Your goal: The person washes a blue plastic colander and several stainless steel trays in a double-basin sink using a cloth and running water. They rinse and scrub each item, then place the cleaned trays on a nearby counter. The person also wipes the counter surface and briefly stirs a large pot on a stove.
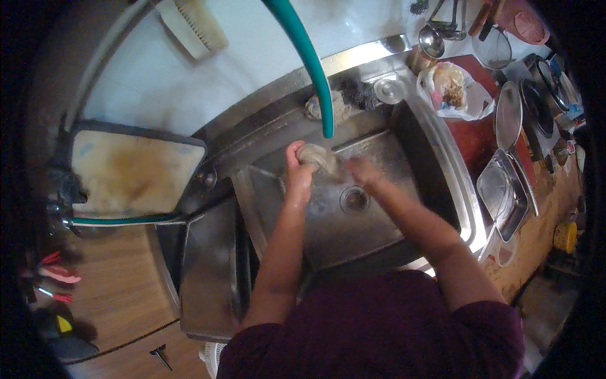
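Note:
Over a stainless steel sink basin, my left hand grips a wet, greyish cloth. Close to the cloth's right side is my right hand, blurred; whether its fingers hold part of the cloth is not clear. A green hose hangs down with its end just above the cloth. The round drain lies below my right hand. On the ledge behind the basin are another bunched cloth, a dark scouring pad and a round metal lid.
At right a white plastic bag with food scraps stands on a red board, near a strainer and a metal tray. Ladles hang above. To the left are a stained cutting board and a second metal basin.

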`<state>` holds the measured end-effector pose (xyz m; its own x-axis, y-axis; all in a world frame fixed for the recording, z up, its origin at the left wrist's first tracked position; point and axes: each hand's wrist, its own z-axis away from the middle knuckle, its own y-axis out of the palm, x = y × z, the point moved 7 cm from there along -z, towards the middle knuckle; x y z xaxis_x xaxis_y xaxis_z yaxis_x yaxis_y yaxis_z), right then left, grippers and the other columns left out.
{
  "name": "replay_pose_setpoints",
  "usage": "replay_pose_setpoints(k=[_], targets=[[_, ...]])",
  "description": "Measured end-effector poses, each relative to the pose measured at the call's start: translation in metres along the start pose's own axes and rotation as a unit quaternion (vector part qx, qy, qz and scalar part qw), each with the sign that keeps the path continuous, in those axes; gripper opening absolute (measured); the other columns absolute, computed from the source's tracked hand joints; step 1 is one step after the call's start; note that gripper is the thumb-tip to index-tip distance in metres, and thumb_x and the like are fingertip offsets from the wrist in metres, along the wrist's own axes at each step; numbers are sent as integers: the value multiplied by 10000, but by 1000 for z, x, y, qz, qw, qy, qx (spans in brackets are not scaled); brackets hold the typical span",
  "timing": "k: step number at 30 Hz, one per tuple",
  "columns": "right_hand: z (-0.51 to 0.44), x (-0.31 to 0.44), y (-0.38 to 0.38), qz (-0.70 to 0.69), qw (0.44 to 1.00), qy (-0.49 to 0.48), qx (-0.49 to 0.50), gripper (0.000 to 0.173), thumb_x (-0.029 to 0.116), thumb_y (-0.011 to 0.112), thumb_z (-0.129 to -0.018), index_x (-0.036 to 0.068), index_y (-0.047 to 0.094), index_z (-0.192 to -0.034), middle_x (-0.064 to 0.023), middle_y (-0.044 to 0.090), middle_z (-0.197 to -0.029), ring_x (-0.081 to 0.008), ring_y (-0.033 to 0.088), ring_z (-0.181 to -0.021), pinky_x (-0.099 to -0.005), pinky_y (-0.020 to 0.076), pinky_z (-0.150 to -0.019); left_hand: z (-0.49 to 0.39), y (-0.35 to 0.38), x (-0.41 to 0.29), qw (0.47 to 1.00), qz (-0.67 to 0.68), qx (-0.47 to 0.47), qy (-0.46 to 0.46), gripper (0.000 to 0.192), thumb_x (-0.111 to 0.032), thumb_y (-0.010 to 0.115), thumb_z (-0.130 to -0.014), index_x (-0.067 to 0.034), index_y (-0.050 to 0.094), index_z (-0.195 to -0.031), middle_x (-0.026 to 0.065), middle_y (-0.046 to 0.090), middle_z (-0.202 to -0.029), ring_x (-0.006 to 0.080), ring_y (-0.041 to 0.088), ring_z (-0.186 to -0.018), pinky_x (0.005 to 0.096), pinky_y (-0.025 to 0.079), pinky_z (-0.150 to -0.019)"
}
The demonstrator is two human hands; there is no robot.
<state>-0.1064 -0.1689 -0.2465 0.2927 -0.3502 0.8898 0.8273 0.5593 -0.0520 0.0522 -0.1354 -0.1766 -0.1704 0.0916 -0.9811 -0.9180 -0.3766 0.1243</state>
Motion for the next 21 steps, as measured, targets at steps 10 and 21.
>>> replay_pose_setpoints(k=[10,21], targets=[[44,5,60,-607,754,234,91,700,715,226,-815,186,508,-1176,-60,574,-1124,-273,543,-1029,-506,429,-846,66,39,-30,961,203,187,-29,540,-54,498,-622,-46,462,-1161,53,500,-1077,177,488,-1034,292,395,-896],[129,101,101,-598,671,4,439,735,560,636,-716,199,374,-1300,-92,445,-1295,-334,424,-1192,-583,341,-952,57,12,2,857,333,273,-282,412,-393,538,-843,-75,497,-1100,142,546,-1073,288,539,-1008,402,447,-876]])
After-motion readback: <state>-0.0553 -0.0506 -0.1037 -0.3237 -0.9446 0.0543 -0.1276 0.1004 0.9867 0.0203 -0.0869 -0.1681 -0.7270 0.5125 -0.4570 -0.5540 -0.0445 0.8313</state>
